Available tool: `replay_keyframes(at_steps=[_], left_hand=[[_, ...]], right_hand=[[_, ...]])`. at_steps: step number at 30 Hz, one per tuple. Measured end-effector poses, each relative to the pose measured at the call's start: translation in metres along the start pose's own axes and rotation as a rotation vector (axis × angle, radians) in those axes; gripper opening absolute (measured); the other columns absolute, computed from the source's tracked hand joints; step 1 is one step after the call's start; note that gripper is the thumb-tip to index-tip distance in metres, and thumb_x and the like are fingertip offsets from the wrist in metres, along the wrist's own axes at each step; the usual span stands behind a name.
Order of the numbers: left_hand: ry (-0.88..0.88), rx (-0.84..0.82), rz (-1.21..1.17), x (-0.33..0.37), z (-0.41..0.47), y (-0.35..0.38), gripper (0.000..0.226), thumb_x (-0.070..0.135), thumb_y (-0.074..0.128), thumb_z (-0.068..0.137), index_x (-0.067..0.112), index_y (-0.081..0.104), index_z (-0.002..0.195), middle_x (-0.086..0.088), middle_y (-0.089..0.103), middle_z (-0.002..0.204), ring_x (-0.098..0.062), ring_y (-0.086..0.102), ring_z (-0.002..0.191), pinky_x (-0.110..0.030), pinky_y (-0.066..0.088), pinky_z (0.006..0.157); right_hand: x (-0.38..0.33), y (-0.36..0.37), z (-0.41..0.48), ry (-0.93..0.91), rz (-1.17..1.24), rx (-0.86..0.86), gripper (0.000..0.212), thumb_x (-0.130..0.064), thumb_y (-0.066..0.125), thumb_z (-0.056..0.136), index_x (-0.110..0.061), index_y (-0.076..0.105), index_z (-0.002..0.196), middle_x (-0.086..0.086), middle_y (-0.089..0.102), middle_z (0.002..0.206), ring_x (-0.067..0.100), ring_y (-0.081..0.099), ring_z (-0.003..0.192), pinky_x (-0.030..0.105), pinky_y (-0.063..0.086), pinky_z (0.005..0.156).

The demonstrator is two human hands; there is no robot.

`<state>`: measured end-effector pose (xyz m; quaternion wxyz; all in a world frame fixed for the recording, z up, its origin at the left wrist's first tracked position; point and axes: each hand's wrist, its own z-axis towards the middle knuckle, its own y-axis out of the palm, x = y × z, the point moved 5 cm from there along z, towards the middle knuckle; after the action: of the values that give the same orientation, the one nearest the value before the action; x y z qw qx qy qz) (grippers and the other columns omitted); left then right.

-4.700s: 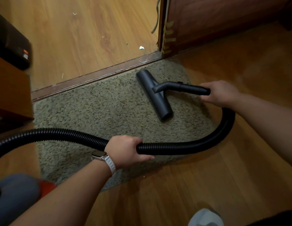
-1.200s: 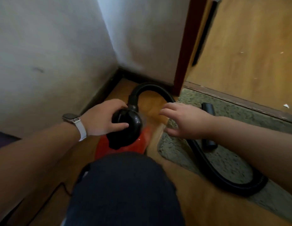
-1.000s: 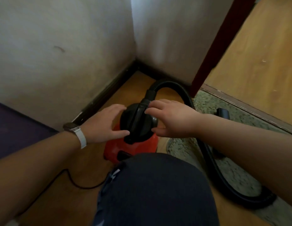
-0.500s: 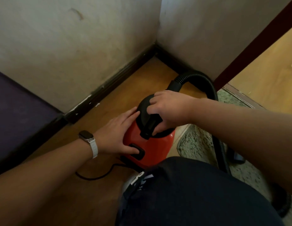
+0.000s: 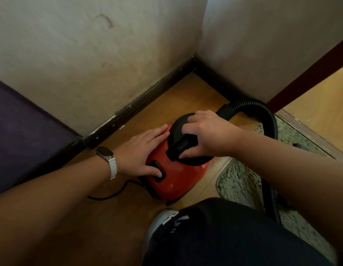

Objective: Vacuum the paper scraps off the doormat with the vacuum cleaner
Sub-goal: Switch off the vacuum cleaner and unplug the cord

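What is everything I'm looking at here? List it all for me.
vacuum cleaner: one, red with a black top, on the floor near the corner
hose: one, black, from the vacuum's top, curving right and down over the doormat
cord: one, black, on the floor left of the vacuum
doormat: one, grey-green, right of the vacuum
floor: wood, brown
walls: two, off-white, meeting at a corner
skirting: dark, along the walls
watch: one, white strap, left wrist
shoe: one, pale, bottom centre
left hand: flat on the vacuum's red side
right hand: on the black top
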<state>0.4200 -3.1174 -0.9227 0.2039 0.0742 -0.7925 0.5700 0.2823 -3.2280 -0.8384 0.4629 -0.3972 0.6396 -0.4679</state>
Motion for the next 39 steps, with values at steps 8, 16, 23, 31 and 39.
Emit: replay_keyframes(at_steps=[8,16,23,31,39], left_hand=[[0.022,0.004,0.069,0.005,0.005,-0.001,0.118,0.075,0.061,0.076,0.023,-0.007,0.156,0.013,-0.020,0.159,-0.014,-0.003,0.151,-0.032,0.007,0.118],[-0.024,0.029,0.067,0.015,0.006,-0.021,0.107,0.075,0.061,0.075,0.025,0.013,0.157,0.008,0.007,0.164,-0.012,0.016,0.148,-0.028,0.015,0.116],[-0.084,0.206,0.098,0.041,-0.002,-0.052,0.080,0.062,0.059,0.078,0.028,0.040,0.148,0.003,0.031,0.158,-0.019,0.034,0.142,-0.050,0.029,0.115],[-0.283,0.256,0.155,0.081,-0.037,-0.096,0.069,0.061,0.047,0.087,0.025,0.047,0.145,0.003,0.034,0.157,-0.020,0.035,0.141,-0.049,0.034,0.111],[-0.543,0.319,0.072,0.169,-0.118,-0.197,0.059,0.050,0.044,0.091,0.018,0.053,0.140,-0.005,0.043,0.151,-0.026,0.040,0.138,-0.050,0.040,0.109]], right_hand=[[0.002,-0.003,-0.007,0.070,-0.020,-0.099,0.057,-0.077,0.050,0.074,-0.025,0.062,0.093,-0.007,0.050,0.084,0.018,0.049,0.087,0.034,0.037,0.082],[-0.004,-0.004,-0.021,0.054,-0.046,-0.062,0.051,-0.070,0.053,0.084,-0.030,0.059,0.115,-0.007,0.057,0.108,0.019,0.052,0.110,0.040,0.036,0.104],[0.019,-0.026,-0.043,0.067,0.023,0.069,0.055,-0.064,0.049,0.088,-0.032,0.052,0.132,-0.003,0.053,0.130,0.023,0.049,0.125,0.043,0.034,0.111],[0.021,-0.066,-0.075,0.117,0.032,0.035,0.055,-0.060,0.047,0.092,-0.029,0.047,0.138,0.001,0.049,0.142,0.024,0.043,0.134,0.041,0.034,0.113],[-0.033,-0.197,-0.101,0.153,0.077,-0.089,0.053,-0.052,0.044,0.096,-0.026,0.044,0.143,-0.003,0.048,0.139,0.021,0.042,0.132,0.038,0.037,0.108]])
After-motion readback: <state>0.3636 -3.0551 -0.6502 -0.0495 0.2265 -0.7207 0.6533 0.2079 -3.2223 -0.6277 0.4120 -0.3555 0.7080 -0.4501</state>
